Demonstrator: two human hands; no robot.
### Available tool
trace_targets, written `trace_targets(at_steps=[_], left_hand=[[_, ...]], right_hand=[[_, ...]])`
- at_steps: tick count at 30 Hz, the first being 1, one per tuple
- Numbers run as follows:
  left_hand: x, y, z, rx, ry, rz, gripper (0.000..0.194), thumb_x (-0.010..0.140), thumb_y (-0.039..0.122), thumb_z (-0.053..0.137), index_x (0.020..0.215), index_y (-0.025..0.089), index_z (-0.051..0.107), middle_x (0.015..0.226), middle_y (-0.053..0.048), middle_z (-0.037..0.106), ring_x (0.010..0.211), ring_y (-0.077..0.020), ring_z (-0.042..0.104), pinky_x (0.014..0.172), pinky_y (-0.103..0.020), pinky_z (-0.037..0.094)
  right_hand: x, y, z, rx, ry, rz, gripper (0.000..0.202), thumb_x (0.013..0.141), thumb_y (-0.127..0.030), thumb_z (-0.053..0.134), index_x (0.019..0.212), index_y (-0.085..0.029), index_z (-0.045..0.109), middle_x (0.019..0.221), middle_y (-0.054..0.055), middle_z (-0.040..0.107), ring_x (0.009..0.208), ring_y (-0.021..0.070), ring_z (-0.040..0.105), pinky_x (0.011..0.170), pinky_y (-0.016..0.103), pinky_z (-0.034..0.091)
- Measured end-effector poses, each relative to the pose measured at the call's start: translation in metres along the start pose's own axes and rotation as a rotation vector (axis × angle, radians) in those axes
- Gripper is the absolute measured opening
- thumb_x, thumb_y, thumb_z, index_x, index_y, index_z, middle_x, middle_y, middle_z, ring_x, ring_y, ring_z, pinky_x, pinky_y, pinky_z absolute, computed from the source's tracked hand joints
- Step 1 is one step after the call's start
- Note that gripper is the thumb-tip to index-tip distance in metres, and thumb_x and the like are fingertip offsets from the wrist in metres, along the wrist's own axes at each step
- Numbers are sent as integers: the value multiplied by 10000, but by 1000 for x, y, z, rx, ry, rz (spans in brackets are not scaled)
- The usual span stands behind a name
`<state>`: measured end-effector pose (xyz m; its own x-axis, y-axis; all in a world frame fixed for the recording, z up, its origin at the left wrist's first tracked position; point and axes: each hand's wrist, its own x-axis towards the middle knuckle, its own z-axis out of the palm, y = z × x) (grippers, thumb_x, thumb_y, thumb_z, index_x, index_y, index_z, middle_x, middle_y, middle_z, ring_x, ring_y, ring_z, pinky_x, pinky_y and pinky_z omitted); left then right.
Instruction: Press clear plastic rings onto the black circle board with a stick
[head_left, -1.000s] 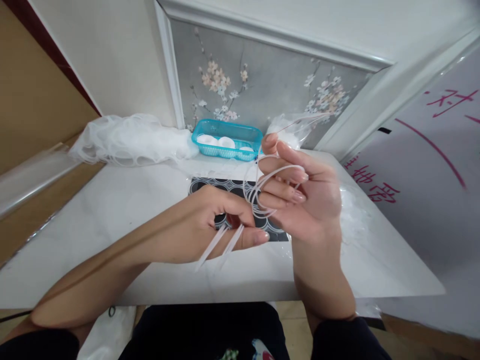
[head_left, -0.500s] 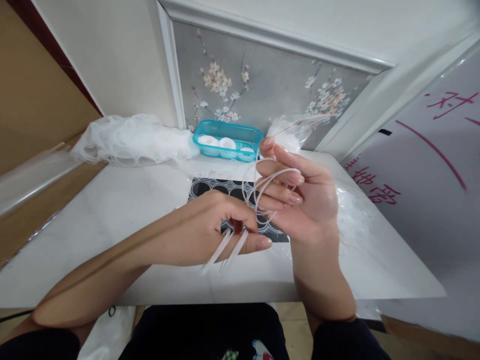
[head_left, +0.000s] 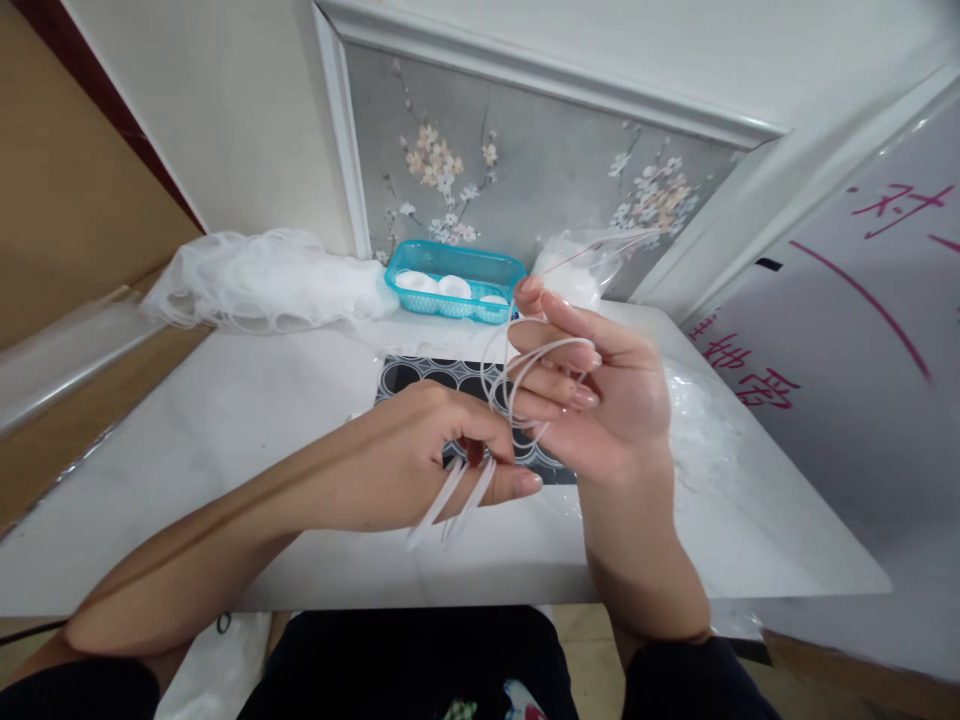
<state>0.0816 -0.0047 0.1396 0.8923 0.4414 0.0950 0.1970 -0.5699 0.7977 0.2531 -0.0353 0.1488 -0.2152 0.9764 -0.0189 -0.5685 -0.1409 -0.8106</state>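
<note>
Several thin white rings (head_left: 437,505) hang over the thumb of my left hand (head_left: 405,440), whose fingers are curled with the tips close to my right hand's fingers. More thin, pale flexible rings (head_left: 555,349) loop around the fingers of my right hand (head_left: 622,400), which is turned palm toward me with the fingers bent inward. Both hands are raised over a black sheet with circle outlines (head_left: 405,375), and they cover much of it. How the rings run between the two hands is partly hidden.
At the back of the white table (head_left: 787,540) stands a blue plastic basket (head_left: 457,252) holding white round pieces (head_left: 454,288). Left of it lies a heap of translucent white rings (head_left: 277,280). A clear plastic bag (head_left: 574,265) sits behind my right hand. A framed floral panel (head_left: 540,150) borders the back.
My right hand has shifted very slightly left, with the rings still around its fingers. My left hand is almost unmoved.
</note>
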Motion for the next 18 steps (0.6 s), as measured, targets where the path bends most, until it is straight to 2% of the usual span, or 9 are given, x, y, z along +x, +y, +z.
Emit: trace_targets(at_steps=[9, 18], left_hand=[[0, -2, 1, 12, -10, 11, 312, 915, 402, 605, 732, 157, 669, 669, 18, 590, 570, -88, 471, 541, -214, 358], [1, -3, 3, 14, -19, 45, 296, 919, 388, 612, 746, 157, 675, 678, 16, 597, 590, -94, 487, 565, -220, 364]], right_hand=[[1, 1, -2, 77, -119, -9, 118, 967, -285, 461, 1034, -287, 558, 503, -114, 379, 350, 58, 180, 362, 190, 206], [1, 1, -2, 79, -82, -6, 103, 962, -264, 470, 1008, -282, 560, 503, -116, 376, 354, 58, 196, 373, 190, 217]])
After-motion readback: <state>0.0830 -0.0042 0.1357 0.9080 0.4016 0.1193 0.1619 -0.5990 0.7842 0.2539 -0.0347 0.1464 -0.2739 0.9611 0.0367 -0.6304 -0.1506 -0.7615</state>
